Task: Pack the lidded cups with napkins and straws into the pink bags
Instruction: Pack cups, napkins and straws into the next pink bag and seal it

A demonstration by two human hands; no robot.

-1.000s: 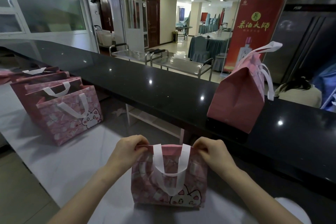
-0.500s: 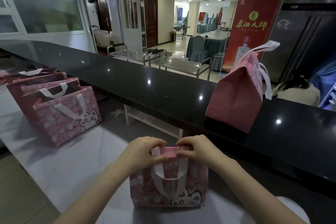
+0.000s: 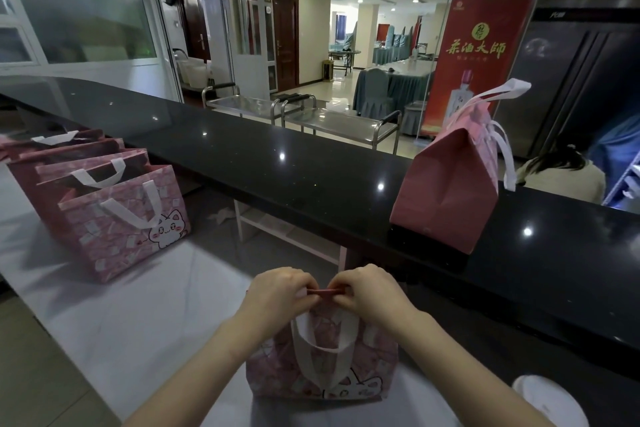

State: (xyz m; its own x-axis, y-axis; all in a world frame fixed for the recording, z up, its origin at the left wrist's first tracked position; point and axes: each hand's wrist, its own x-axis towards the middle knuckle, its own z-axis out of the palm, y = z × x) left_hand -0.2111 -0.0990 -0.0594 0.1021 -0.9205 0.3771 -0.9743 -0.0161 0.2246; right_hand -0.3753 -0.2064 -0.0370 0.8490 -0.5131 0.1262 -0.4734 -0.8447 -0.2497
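The pink bag [image 3: 322,364] stands upright on the white table [image 3: 121,305] directly in front of the person. Its cat-print face is turned toward the camera and its white handle [image 3: 322,347] hangs down over this face. The mouth is pressed flat, so the long axis of the top edge [image 3: 323,290] runs from left to right across the body. Both hands are above the bag, at the middle of this edge. The left hand [image 3: 277,295] pinches it from the left side with curled fingers and the right hand [image 3: 367,291] pinches it from the right side in the same way. Their fingertips almost touch, with only a short piece of pink edge showing between them. Neither hand is nearer; they sit level, one on each side of the bag's centre. What is inside the bag is hidden. I judge that the step in hand is closing the mouth, and the next move must follow this left-right line, each hand working on its own half. To the right of the bag, closer to the person, a white round thing [image 3: 550,402] is cut by the frame edge; it may be a lidded cup, but too little shows to be sure. To the left of the bag, well apart, a row of open bags [image 3: 128,229] stands on the same table. Beyond the bag and to its right, a closed bag [image 3: 446,194] stands on the black counter [image 3: 277,156].
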